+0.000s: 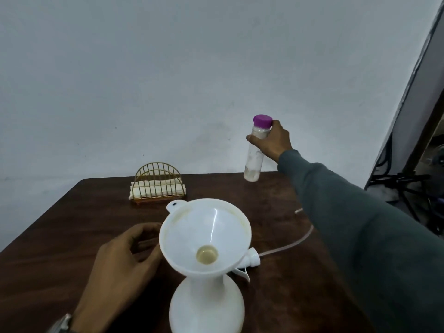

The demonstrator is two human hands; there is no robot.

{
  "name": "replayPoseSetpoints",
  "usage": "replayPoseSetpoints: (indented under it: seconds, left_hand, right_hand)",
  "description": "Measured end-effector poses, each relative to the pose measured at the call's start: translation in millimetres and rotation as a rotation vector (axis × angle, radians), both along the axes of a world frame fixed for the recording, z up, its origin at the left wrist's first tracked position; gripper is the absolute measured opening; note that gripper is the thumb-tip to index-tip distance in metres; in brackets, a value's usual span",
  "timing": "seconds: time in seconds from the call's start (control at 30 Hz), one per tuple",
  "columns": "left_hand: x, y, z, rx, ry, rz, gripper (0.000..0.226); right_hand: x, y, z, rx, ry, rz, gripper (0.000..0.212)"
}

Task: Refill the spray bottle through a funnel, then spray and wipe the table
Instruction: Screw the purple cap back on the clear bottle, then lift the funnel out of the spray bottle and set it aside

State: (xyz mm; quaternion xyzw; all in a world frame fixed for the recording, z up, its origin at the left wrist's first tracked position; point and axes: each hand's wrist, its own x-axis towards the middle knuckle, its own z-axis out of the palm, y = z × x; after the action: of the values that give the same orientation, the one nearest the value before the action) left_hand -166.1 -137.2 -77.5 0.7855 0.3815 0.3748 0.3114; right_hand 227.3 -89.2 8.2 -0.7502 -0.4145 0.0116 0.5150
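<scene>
A: Fingers (254, 140) of the right hand (274, 143)?
B: Clasped round a clear purple-capped bottle (253, 162), raised at 1 o'clock above the surface (72, 236).
A: And of the left hand (120, 258)?
B: Loosely curled, holding nothing, just beside the funnel (216, 224) at its 9 o'clock.
A: Funnel where?
B: Seated upright in the white spray bottle (206, 306), near centre; spray head (252, 257) lying at its 3 o'clock; napkin holder (157, 181) at 11.

A dark brown wooden table (72, 236) carries a gold wire napkin holder (158, 183) with white napkins (144, 189) at 11 o'clock. At 6 o'clock stands a white spray bottle (206, 306) with a funnel (216, 227) in its neck. Its spray head (251, 259) lies at 4 o'clock, with its tube (288, 246) running toward 2 o'clock.
</scene>
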Motion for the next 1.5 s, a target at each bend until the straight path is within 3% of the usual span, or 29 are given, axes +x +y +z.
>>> replayPoseSetpoints:
  seconds: [0.13, 0.27, 0.6, 0.77, 1.1, 1.17, 1.27, 1.37, 1.5]
  left_hand:
    - [0, 9, -7, -0.024, 0.076, 0.005, 0.048]
    - [-1, -7, 4, 0.017, -0.031, -0.031, 0.071]
    - [-1, -16, 14, 0.082, -0.059, 0.0, 0.074]
    - [-1, -14, 11, 0.094, -0.053, 0.014, 0.073]
    - [-2, -4, -1, 0.091, 0.011, -0.03, 0.065]
    - [-3, -1, -7, 0.134, 0.029, -0.009, 0.055]
    - [-5, -5, -8, 0.15, -0.026, -0.01, 0.012]
    - [-5, -2, -11, 0.138, -0.013, -0.011, 0.028]
    - [-4, 0, -16, 0.132, -0.01, 0.014, 0.032]
  right_hand:
    - [9, 24, -6, -0.031, -0.063, -0.001, 0.07]
    - [15, 34, -12, -0.074, -0.102, -0.008, 0.068]
    - [21, 37, -11, -0.241, -0.143, -0.018, 0.059]
    - [22, 35, -13, -0.256, -0.141, -0.034, 0.058]
    - [19, 25, -11, -0.281, -0.084, -0.044, 0.076]
    - [12, 19, -7, -0.277, -0.068, -0.052, 0.089]
    - [-10, 2, 4, -0.251, -0.047, -0.066, 0.101]
    - [-43, -26, 23, -0.176, -0.045, -0.045, 0.099]
    - [-105, -84, 59, -0.125, -0.039, 0.092, 0.101]
